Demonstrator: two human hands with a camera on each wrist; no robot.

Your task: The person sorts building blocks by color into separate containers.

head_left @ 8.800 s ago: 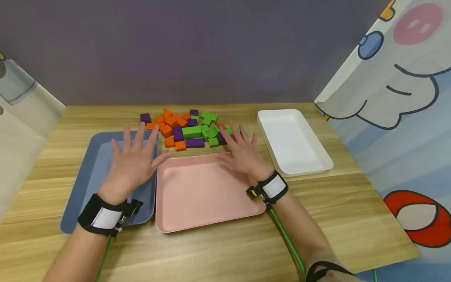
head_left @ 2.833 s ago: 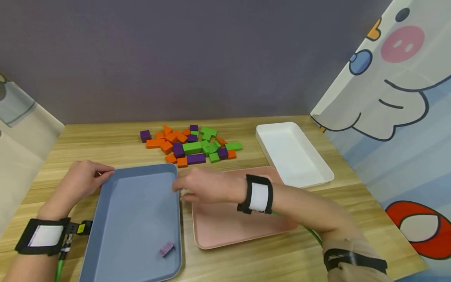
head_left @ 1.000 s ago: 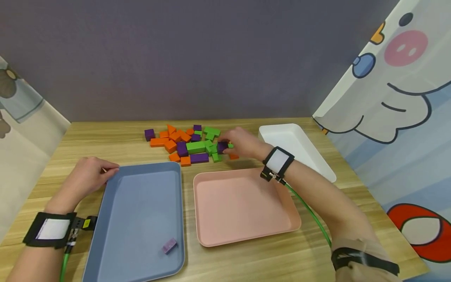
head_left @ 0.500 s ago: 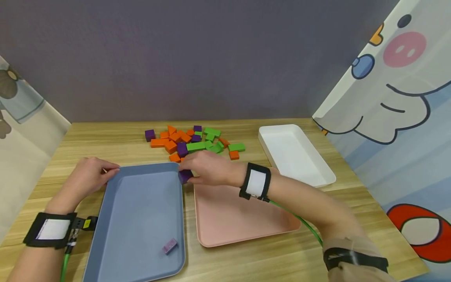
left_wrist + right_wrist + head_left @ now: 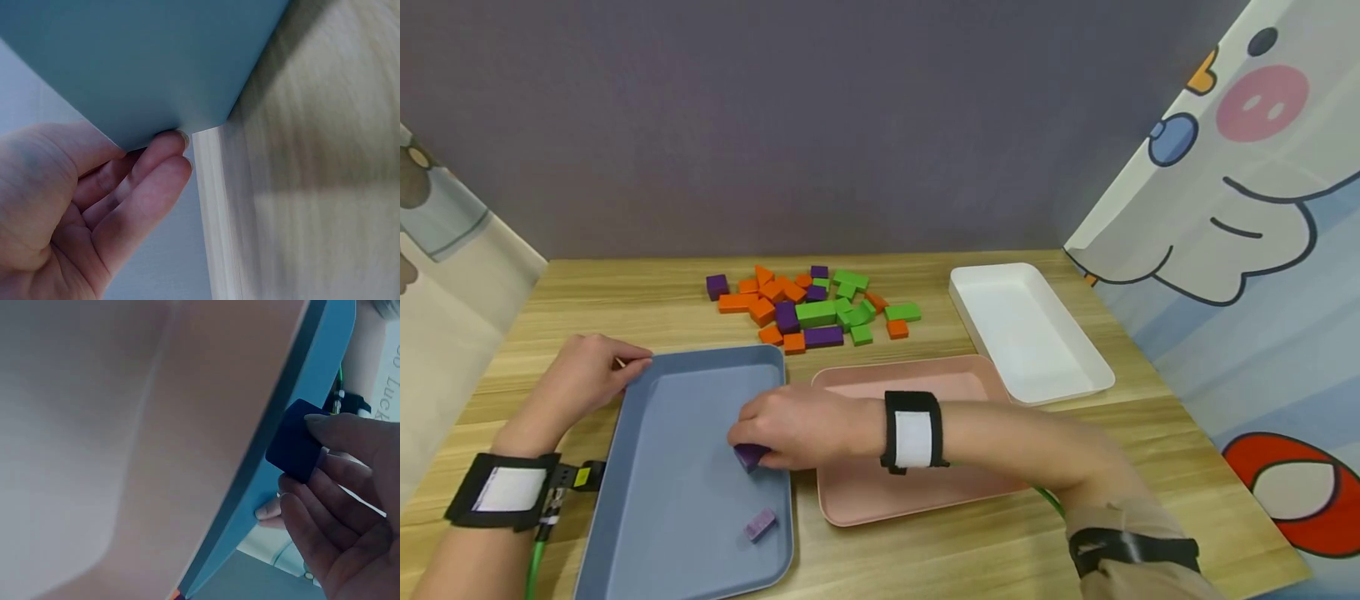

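Observation:
My right hand [image 5: 797, 425] pinches a purple cube [image 5: 749, 457] between thumb and fingers, over the inside of the blue tray [image 5: 677, 517]. In the right wrist view the dark-looking cube [image 5: 295, 440] sits at the thumb tip. A smaller purple block [image 5: 761, 525] lies in the tray, nearer the front. At the tray's back left corner, my left hand [image 5: 580, 379] grips the rim; the left wrist view shows curled fingers against the tray corner [image 5: 156, 69].
A pink tray [image 5: 910, 492] stands right of the blue one, partly under my right forearm. Behind both lie several orange, green and purple blocks [image 5: 816, 313]. The white tray [image 5: 1037, 333] is at the back right, and a grey panel [image 5: 805, 125] rises behind the table.
Earlier both hands were spread over the trays; the left now grips the blue tray, which has shifted rightward. My right hand has taken the purple cube from the pile and carried it over the tray.

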